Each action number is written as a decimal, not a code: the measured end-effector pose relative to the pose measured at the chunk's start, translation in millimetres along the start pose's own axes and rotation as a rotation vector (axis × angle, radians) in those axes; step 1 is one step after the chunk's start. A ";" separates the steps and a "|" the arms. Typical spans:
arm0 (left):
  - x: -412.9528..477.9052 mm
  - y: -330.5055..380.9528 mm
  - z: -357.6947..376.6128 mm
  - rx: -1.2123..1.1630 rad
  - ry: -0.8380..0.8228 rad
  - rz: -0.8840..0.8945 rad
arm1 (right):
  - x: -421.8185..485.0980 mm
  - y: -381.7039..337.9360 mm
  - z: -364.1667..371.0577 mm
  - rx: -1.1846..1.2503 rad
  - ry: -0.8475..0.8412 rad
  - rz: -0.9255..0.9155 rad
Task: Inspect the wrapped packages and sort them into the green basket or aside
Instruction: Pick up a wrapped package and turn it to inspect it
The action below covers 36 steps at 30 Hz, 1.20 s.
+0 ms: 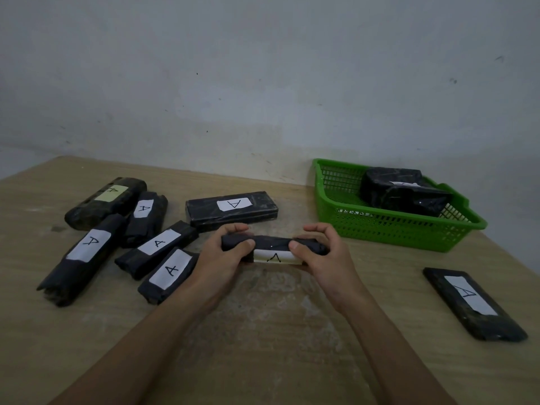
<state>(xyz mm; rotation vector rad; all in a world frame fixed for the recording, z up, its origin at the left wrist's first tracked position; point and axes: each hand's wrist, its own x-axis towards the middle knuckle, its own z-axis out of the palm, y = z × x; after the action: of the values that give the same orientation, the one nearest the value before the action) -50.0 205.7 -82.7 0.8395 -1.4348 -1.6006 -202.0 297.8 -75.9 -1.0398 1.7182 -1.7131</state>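
At frame centre: held package (274, 247), over the table (277, 340), with left hand (223, 254) and right hand (323, 254) each clamped round one end. Its long axis runs left to right, and its white label faces the camera.

Sorted, apparently:
- basket parcel (404, 197) in the green basket (394, 230), upper right
- flat package (473, 305) set aside, lower right

Outstanding: left pile (159, 247), six packages.

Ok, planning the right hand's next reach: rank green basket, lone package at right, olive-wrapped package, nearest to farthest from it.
1. green basket, just beyond the right hand.
2. lone package, to its right.
3. olive-wrapped package, far left, at the back.
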 end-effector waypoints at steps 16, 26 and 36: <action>2.3 -0.7 -1.0 -0.219 -0.035 -0.052 | -2.9 0.6 -2.5 -0.090 -0.083 0.015; 4.3 -1.7 -0.8 -0.231 -0.044 -0.107 | -5.7 -8.4 0.8 0.077 -0.055 0.121; 3.9 3.9 -4.8 -0.281 -0.069 -0.214 | -7.6 -9.9 2.5 0.017 -0.076 0.000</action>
<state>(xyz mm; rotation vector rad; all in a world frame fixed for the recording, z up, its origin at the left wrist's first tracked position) -47.0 199.9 -79.3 0.7986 -1.1584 -1.9561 -193.9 303.1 -67.7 -1.0830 1.6534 -1.6645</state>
